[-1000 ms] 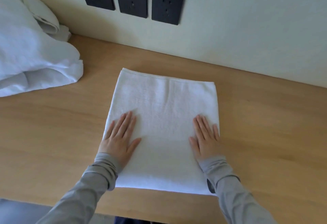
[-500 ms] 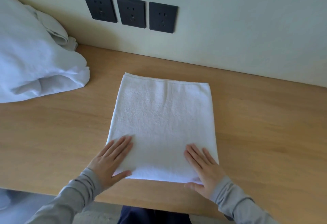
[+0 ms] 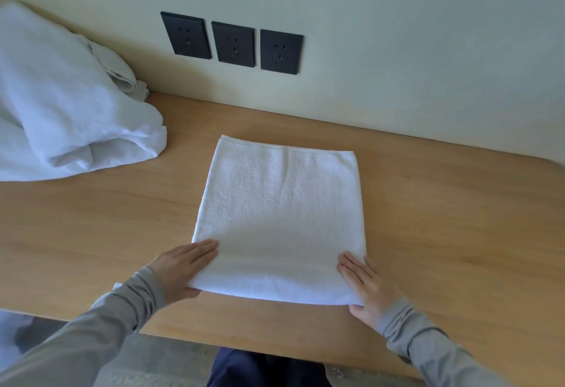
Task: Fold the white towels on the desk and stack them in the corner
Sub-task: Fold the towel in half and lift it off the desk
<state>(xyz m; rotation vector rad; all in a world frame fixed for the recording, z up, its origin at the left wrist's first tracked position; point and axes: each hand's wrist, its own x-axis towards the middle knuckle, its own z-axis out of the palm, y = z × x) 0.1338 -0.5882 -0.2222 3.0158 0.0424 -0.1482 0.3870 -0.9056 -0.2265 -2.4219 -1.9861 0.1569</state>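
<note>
A white towel [image 3: 281, 215], folded into a flat rectangle, lies in the middle of the wooden desk [image 3: 443, 218]. My left hand [image 3: 183, 267] is at its near left corner, fingers on top and thumb tucked under the edge, which is slightly raised. At the near right corner my right hand [image 3: 365, 282] holds it the same way, fingers flat on the cloth and thumb below the edge. Both sleeves are grey.
A heap of unfolded white towels [image 3: 61, 117] lies at the far left of the desk against the wall. Three black wall sockets [image 3: 234, 44] sit above the desk's back edge. The desk's front edge runs just below my hands.
Both hands slid from the middle of the towel back to its near edge and outward to the two near corners, where they now take hold. The view tilted upward.
</note>
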